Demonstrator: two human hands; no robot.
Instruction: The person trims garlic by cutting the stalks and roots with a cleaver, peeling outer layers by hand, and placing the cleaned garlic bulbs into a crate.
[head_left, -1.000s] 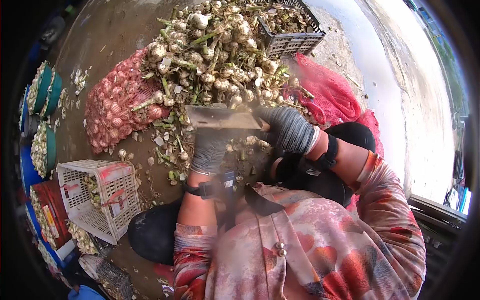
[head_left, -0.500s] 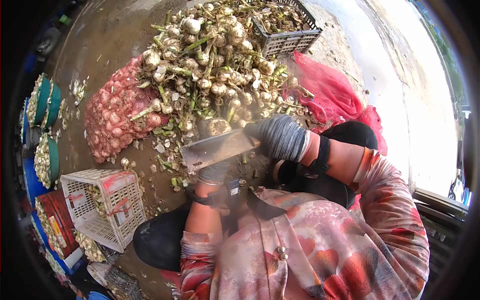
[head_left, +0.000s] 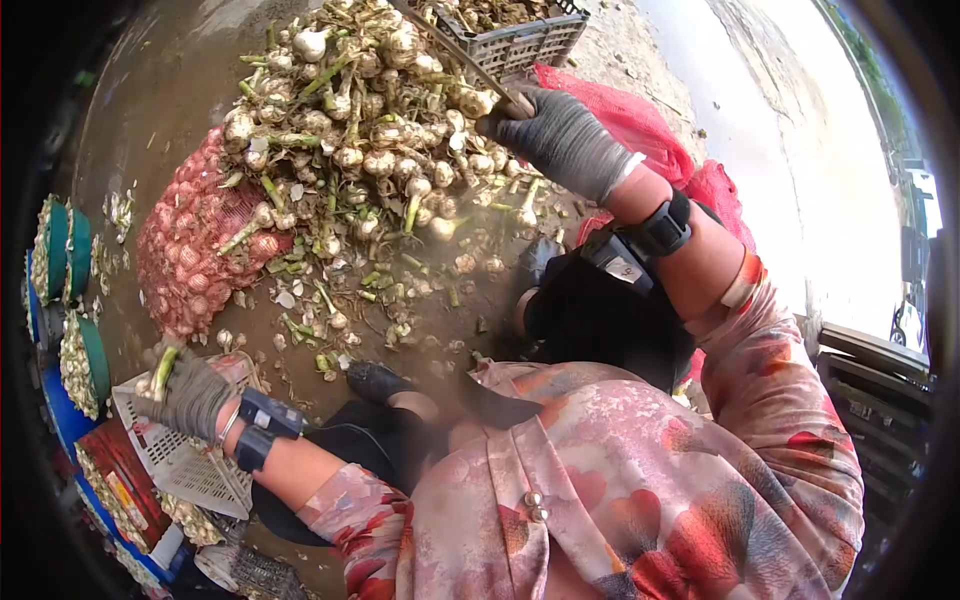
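Observation:
My left hand (head_left: pixel 193 397), in a grey glove, is closed round a garlic stalk (head_left: pixel 164 372) above the white plastic crate (head_left: pixel 205 460). The stalk's pale green length sticks up past the fingers; whether a bulb is attached I cannot tell. My right hand (head_left: pixel 572 142), gloved too, grips the handle of a cleaver (head_left: pixel 455 50), its blade seen nearly edge-on and pointing up and left. Beneath and beyond the blade lies a big heap of garlic (head_left: pixel 350 130) with stems and roots.
A red mesh sack (head_left: pixel 195 245) full of garlic leans against the heap. Behind it stands a black crate (head_left: pixel 525 42), with a pink net (head_left: pixel 640 125) beside it. Cut stems litter the wet ground (head_left: pixel 440 325). Green tubs (head_left: pixel 90 355) and a red crate (head_left: pixel 125 480) line the left.
My left hand has swung from below the cleaver, in front of the heap, out left to the white crate. My right hand has risen, turning the cleaver from broadside to nearly edge-on.

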